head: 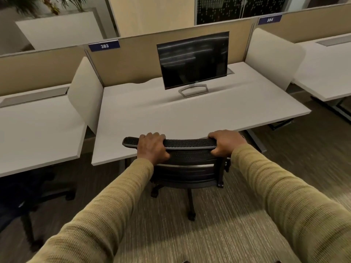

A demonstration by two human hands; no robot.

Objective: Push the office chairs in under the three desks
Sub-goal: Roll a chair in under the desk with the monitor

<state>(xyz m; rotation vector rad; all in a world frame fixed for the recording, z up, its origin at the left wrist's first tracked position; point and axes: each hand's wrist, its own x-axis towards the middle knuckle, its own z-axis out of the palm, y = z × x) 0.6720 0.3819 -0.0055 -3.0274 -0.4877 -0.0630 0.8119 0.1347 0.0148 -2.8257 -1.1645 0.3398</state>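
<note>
Striped brown-green carpet (237, 215) covers the floor of an office with three white flat desks in a row. Tan cloth divider walls (133, 59) stand along the far side of the desks, with small blue number tags, 383 (104, 46) and 384 (269, 19). Rounded white side screens (87, 92) stand between the desks.

On the middle white desk (190, 118) stands a thin black screen (193, 59) on a bent silver wire foot (193, 90).

The black office chair with a holey mesh back (188, 144) stands at the near edge of the middle desk. Its curved top bar lines up with the desk edge. Its seat is hidden behind the back. Its black legs and little wheels (191, 216) sit on the carpet on the near side.

The left hand (152, 147) grips the top bar near its left end, fingers curled over the far side and thumb on the near side. The right hand (226, 143) grips the right end the same way. Both arms reach forward in ribbed mustard knit sleeves (106, 215).

The left white desk (38, 133) has another dark chair (28, 196) partly under it. The right white desk (326, 73) lies far right. A green plant (47, 4) shows far left.
</note>
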